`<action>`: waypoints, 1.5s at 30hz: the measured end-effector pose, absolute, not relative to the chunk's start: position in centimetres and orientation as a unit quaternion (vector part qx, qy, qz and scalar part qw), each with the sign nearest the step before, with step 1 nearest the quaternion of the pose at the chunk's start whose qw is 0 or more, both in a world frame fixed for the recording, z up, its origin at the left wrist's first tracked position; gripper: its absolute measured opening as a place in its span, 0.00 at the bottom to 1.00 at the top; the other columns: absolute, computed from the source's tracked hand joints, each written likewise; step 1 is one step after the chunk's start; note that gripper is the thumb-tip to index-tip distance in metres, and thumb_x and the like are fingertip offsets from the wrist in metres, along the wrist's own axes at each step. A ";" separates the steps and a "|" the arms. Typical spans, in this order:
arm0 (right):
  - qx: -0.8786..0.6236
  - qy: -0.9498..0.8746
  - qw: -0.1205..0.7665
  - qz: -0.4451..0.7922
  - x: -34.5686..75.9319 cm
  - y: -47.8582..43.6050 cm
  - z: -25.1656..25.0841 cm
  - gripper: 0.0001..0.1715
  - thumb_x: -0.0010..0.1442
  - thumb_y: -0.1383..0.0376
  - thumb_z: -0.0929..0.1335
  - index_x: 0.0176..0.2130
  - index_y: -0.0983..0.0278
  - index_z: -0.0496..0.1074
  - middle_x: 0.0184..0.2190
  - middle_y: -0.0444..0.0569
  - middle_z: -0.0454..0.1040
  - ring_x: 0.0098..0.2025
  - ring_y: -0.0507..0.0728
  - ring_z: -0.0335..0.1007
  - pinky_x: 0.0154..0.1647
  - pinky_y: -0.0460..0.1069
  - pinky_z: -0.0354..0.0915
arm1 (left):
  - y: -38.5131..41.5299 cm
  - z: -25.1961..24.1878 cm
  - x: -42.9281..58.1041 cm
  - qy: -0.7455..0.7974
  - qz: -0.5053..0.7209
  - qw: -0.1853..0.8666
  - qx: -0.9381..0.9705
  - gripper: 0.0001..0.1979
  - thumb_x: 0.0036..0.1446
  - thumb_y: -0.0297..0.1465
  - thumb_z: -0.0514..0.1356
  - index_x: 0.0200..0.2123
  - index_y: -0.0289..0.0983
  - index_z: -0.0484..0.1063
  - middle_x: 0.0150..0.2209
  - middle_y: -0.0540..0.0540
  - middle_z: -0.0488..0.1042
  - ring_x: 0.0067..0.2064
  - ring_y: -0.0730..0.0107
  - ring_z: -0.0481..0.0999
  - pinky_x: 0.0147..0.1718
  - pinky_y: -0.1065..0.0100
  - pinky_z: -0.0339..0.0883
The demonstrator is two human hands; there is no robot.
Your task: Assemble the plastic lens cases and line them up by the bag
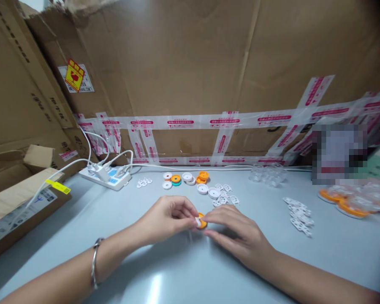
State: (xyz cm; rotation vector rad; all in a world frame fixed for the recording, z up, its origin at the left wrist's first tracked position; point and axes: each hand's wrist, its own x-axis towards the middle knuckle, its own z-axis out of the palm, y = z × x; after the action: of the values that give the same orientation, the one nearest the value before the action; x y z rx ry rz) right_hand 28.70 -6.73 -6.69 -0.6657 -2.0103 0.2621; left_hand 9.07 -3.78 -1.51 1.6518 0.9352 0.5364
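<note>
Above the middle of the table, both hands meet at a small round orange plastic disc [203,222]. My left hand [172,217] pinches a small white plastic piece [198,221] against the disc's left side, thumb and fingertips together. My right hand [240,234] has its index finger and thumb at the disc's right edge, gripping it lightly. The fingers hide part of the disc. Just beyond the hands lie white discs [214,193], orange discs [203,176] and a teal-edged disc [176,183]. Flat white cut-out pieces [223,198] are scattered near my right hand.
Small white parts [143,182] lie at the back left, beside a power strip [109,178] with white cables. On the right are more cut-out pieces [299,215], clear plastic parts [268,174] and orange-based clear pieces [353,207]. A large cardboard box [177,63] walls off the back.
</note>
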 end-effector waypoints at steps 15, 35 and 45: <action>-0.423 -0.800 0.399 0.144 29.3 -6.0 -6.7 0.08 0.55 0.70 0.67 0.36 0.61 0.76 0.27 0.46 0.70 0.31 0.54 0.68 0.32 0.49 0.66 | -3.4 -3.5 9.4 0.396 0.187 0.267 0.858 0.17 0.50 0.31 0.63 0.45 0.34 0.69 0.41 0.42 0.70 0.44 0.61 0.69 0.42 0.62 0.63; -0.426 -0.840 0.296 0.162 30.1 -6.1 -7.1 0.17 0.53 0.70 0.70 0.42 0.53 0.76 0.29 0.46 0.67 0.32 0.55 0.65 0.31 0.50 0.65 | -3.9 -5.2 10.3 0.423 0.154 0.383 0.807 0.10 0.50 0.30 0.63 0.38 0.38 0.71 0.39 0.46 0.70 0.42 0.63 0.68 0.41 0.65 0.61; -0.425 -0.826 0.324 0.180 30.1 -6.0 -7.1 0.13 0.55 0.67 0.69 0.41 0.54 0.76 0.30 0.47 0.69 0.33 0.55 0.68 0.32 0.49 0.68 | -3.9 -5.5 10.1 0.411 0.158 0.384 0.811 0.10 0.51 0.30 0.62 0.39 0.40 0.70 0.38 0.46 0.70 0.41 0.63 0.68 0.41 0.64 0.61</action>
State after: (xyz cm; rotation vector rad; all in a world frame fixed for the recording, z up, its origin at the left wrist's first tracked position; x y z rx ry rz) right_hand 30.12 -6.00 -7.15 -1.1137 -2.1672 0.4716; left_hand 10.15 -3.93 -5.50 2.0669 1.0480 0.4033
